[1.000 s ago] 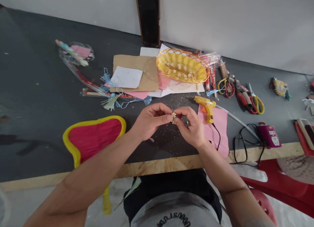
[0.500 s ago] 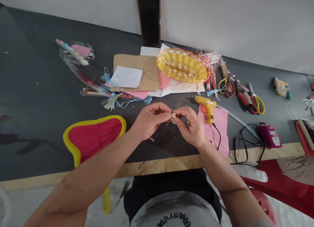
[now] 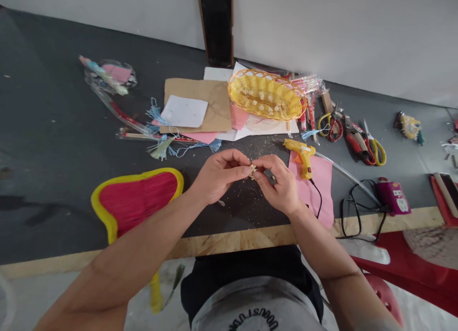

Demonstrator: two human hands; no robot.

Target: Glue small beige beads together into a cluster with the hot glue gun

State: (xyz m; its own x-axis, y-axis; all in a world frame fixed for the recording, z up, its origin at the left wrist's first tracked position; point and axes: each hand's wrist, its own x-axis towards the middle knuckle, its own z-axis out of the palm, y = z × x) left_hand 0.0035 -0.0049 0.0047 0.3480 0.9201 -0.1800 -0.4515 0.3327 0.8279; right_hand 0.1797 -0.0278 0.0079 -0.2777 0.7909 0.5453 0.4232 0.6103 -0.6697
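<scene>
Between my fingertips is a small cream-coloured cluster of petal-like bits (image 3: 253,171), too small to name more exactly. My left hand (image 3: 226,173) pinches it from the left, thumb and forefinger together. From the other side my right hand (image 3: 277,181) grips it with thumb and forefinger. Pale crumbs lie scattered on the dark table (image 3: 236,207) beneath. Beyond my hands, a yellow wicker basket (image 3: 266,95) holds several similar pale clusters. A yellow glue gun (image 3: 302,154) lies just right of my right hand, on a pink sheet (image 3: 322,188).
Left of my hands is a red fan with a yellow rim (image 3: 138,202). Tassels (image 3: 162,147), brown cardboard (image 3: 218,102) and white paper (image 3: 184,111) lie behind. Scissors (image 3: 375,145) and pliers (image 3: 358,142) are at right, near a purple box (image 3: 393,197) with a black cord. A phone (image 3: 216,28) leans on the wall.
The cluster has turned slightly between my fingertips, and less of it shows below them. Both hands stay almost in place; the view has shifted very slightly.
</scene>
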